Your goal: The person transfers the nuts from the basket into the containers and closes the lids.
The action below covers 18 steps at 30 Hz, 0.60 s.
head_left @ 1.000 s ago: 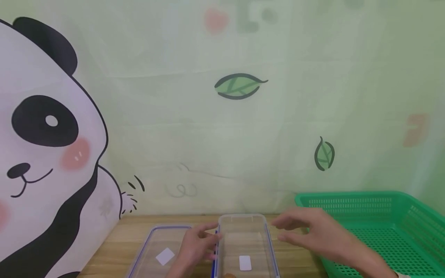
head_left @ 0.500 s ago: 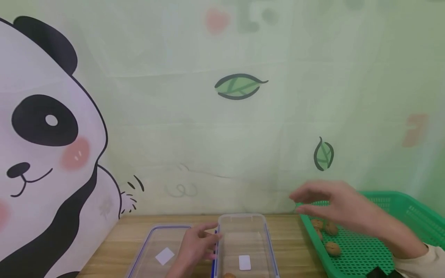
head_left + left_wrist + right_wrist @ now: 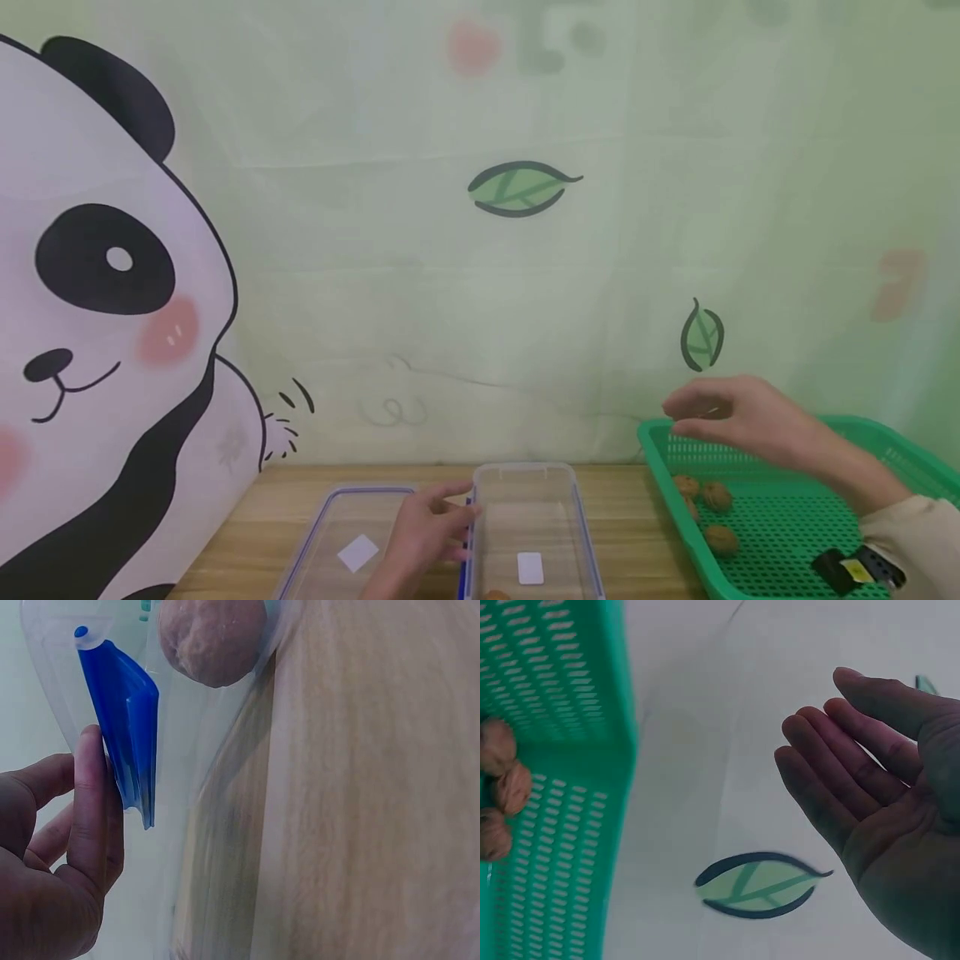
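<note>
A clear plastic food box (image 3: 531, 508) with blue clasps stands on the wooden table. My left hand (image 3: 431, 529) touches its left side. In the left wrist view, fairly straight fingers (image 3: 90, 802) rest against a hanging blue clasp (image 3: 127, 720). A walnut (image 3: 214, 637) lies inside the box and barely shows in the head view. My right hand (image 3: 742, 417) hovers above the left part of a green basket (image 3: 667, 500), holding nothing; the right wrist view shows its bare palm and loosely bent fingers (image 3: 817, 787). Several walnuts (image 3: 720, 542) lie along the basket's left side.
Left of the box lies its clear lid (image 3: 322, 533) with a blue-edged rim and a white label. A cloth backdrop (image 3: 375, 250) with a panda and leaves rises behind the table. A black wrist strap (image 3: 858, 571) shows below the right sleeve.
My right hand has moved from beside the box rightward and up, over the basket, uncovering the walnuts there. My left hand stays at the box's side.
</note>
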### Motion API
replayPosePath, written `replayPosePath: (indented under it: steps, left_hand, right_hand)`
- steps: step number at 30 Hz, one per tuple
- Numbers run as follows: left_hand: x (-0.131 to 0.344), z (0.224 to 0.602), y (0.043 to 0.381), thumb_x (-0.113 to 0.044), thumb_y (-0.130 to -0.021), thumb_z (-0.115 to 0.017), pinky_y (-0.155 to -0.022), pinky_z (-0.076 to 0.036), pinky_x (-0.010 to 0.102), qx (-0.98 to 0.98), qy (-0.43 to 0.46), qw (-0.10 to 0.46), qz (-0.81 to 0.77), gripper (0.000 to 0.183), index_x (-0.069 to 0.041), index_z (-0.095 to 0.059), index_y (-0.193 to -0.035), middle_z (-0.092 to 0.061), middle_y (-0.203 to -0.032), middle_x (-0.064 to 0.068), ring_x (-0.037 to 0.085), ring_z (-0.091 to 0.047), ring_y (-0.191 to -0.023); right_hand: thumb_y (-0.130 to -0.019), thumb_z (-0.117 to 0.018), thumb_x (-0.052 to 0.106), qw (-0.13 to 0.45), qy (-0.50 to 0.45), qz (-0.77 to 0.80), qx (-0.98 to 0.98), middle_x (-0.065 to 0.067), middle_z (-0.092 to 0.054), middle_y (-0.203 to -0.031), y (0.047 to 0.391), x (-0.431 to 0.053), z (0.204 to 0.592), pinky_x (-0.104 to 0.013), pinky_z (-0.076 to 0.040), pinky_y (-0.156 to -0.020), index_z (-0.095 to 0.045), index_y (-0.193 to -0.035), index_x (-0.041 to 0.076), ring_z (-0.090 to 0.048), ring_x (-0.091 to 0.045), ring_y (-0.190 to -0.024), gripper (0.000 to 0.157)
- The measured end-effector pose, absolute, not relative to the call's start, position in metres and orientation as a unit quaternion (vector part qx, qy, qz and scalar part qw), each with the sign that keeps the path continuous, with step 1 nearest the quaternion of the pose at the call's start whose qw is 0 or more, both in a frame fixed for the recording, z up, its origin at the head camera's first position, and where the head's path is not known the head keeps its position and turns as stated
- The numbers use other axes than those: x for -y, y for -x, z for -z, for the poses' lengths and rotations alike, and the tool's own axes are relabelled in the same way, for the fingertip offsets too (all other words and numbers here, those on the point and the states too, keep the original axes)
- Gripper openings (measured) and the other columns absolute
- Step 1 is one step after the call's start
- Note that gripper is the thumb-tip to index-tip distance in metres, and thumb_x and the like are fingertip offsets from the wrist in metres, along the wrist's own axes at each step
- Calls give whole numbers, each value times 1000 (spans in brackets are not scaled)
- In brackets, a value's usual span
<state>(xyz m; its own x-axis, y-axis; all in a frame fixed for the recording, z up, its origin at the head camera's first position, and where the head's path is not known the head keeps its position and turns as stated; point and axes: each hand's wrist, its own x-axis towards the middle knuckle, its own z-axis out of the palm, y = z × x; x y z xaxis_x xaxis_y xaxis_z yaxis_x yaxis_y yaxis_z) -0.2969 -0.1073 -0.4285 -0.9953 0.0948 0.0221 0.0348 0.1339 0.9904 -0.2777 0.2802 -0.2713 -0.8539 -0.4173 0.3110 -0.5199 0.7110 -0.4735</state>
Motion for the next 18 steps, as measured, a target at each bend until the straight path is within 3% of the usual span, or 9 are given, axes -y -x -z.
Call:
replayPosePath:
  steps: [10,18]
  left_hand:
    - [108,430,296,-16,-86,-74,-56,-61,35,-753,-45,21,-656,49,-3,-59,-130,-66,-91,15,21,-65,-70]
    - [108,429,296,-16,-87,-73,-57,-61,36,-752,-51,18,-657,48,-2,-58,-130,-67,-94,18,22,-65,-70]
  right_hand:
    - [-89,-68,41,70,-226,-265,935,0,-69,-108,306,-308,298,-46,-55,-85,-68,-112,16,-62,-25,-103,35]
    - [-90,-70,30,39,-219,-270,937,-5,-69,-109,321,-327,319,-45,-56,-83,-68,-113,8,-62,-29,-103,32]
